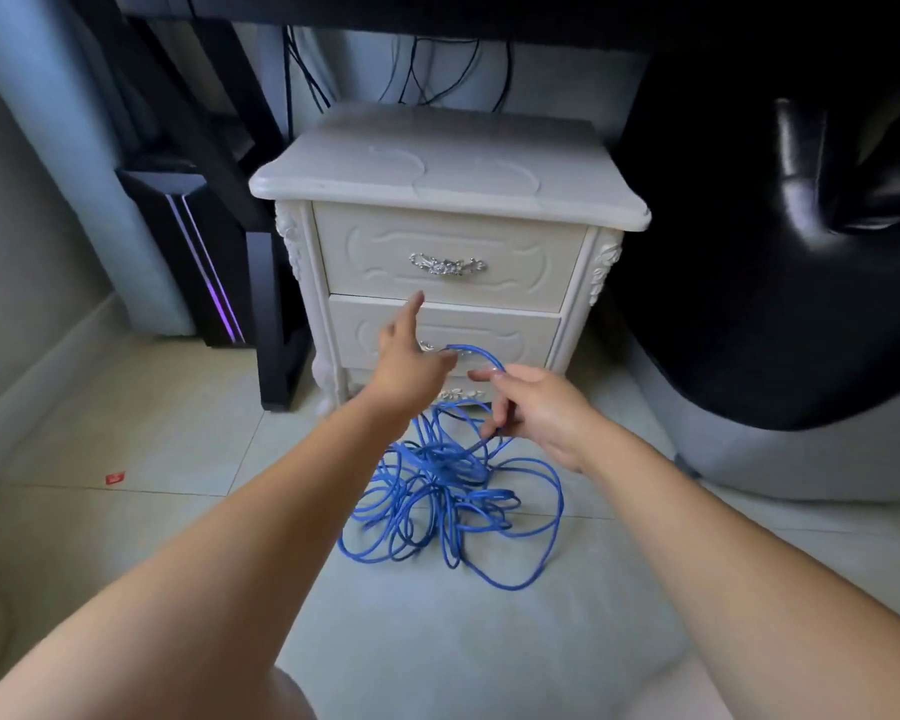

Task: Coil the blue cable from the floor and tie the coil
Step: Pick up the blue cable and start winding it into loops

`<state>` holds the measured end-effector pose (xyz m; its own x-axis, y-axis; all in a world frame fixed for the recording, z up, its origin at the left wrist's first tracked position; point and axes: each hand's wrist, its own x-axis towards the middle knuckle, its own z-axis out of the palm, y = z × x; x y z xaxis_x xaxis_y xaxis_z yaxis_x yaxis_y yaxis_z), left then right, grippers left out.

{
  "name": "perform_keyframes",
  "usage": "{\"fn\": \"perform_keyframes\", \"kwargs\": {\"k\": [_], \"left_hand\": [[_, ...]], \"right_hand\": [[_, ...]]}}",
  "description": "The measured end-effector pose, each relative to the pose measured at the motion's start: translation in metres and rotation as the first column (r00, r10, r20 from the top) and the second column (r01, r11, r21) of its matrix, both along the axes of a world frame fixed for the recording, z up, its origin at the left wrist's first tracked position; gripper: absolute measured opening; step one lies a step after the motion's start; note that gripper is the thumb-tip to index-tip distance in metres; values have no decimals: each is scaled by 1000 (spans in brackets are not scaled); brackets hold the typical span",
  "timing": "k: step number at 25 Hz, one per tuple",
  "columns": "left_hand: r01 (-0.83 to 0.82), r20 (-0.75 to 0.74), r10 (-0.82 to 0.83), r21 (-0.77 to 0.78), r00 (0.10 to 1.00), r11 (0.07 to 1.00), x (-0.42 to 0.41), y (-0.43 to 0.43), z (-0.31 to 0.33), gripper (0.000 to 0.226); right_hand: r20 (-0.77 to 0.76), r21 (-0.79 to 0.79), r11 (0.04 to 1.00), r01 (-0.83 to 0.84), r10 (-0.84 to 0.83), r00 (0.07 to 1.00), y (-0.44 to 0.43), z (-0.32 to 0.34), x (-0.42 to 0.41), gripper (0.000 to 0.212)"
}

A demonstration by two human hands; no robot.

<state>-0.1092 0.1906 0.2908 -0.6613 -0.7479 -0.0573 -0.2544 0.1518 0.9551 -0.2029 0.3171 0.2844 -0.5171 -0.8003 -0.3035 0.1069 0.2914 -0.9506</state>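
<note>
One blue cable (440, 459) lies loosely tangled on the floor just below the right hand (541, 413), which pinches a strand. It looks light, springy and snag-prone, so it is best taken just past that pinch. A short arc runs from the pinch to the left hand (406, 366), whose hold I cannot tell; beyond both stands one nightstand (437, 168).

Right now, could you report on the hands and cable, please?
Right hand grips cable; left hand at its end, grip unclear. Cable mostly tangled on floor. Nightstand close behind.

White two-drawer nightstand (448, 189) far centre; black PC tower (198, 252) with purple strip left; black leather chair (780, 252) right; red scrap (115, 478) near left.
</note>
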Motion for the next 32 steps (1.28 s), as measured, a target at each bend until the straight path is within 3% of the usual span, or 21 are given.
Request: {"fn": "perform_keyframes", "kwargs": {"k": [1, 2, 3, 5, 7, 10, 12, 14, 16, 19, 21, 24, 26, 28, 30, 32], "left_hand": [[109, 80, -87, -336, 993, 936, 2, 5, 0, 63], [242, 142, -195, -549, 970, 800, 3, 12, 3, 59], [362, 212, -295, -613, 932, 702, 3, 19, 5, 53], [482, 258, -410, -545, 875, 686, 4, 33, 10, 39], [476, 247, -407, -469, 879, 744, 4, 39, 15, 20], [388, 156, -357, -279, 921, 879, 2, 37, 18, 22], [305, -52, -305, -13, 951, 952, -1, 37, 18, 25], [240, -218, -187, 252, 958, 937, -2, 36, 18, 25], [230, -245, -146, 365, 959, 902, -3, 35, 18, 24], [236, -166, -191, 323, 967, 917, -4, 36, 20, 22], [279, -137, -253, 229, 958, 933, -5, 41, 23, 18], [364, 20, -364, -103, 931, 926, -8, 45, 25, 23], [392, 126, -371, -271, 920, 879, -11, 44, 25, 27], [350, 75, -342, -223, 937, 910, -15, 40, 22, 29], [220, -89, -220, -11, 971, 975, -21, 35, 18, 32], [110, -185, -73, 197, 980, 974, -25, 30, 15, 33]], "right_hand": [[-52, -1, 1000, -2, 2, 999, 8, 6, -2, 28], [-134, 17, 1000, -12, 14, 991, 14, 11, -3, 25], [-239, 47, 999, -9, 20, 971, 19, 16, -3, 21], [-440, 103, 993, 62, -10, 898, 27, 22, -2, 9], [-472, 68, 988, 135, -88, 877, 31, 26, -2, 13], [-228, -65, 986, 155, -165, 960, 41, 30, -4, 21], [-59, -79, 994, 81, -86, 994, 48, 30, -2, 13], [72, -57, 998, 30, -26, 997, 52, 26, -2, 18], [112, -89, 992, 89, -79, 991, 52, 22, -10, 24], [-159, -45, 988, 147, -152, 975, 52, 23, -24, 28], [-354, 53, 993, 107, -81, 932, 52, 29, -23, 28], [-580, 134, 991, 13, 67, 812, 50, 39, -17, 26], [-650, 121, 993, 10, 71, 756, 46, 42, -16, 22], [-574, 58, 996, 70, -24, 818, 43, 38, -18, 16], [-315, -25, 993, 119, -121, 941, 43, 34, -19, 19], [-35, -96, 985, 146, -150, 988, 45, 32, -20, 23]]}}
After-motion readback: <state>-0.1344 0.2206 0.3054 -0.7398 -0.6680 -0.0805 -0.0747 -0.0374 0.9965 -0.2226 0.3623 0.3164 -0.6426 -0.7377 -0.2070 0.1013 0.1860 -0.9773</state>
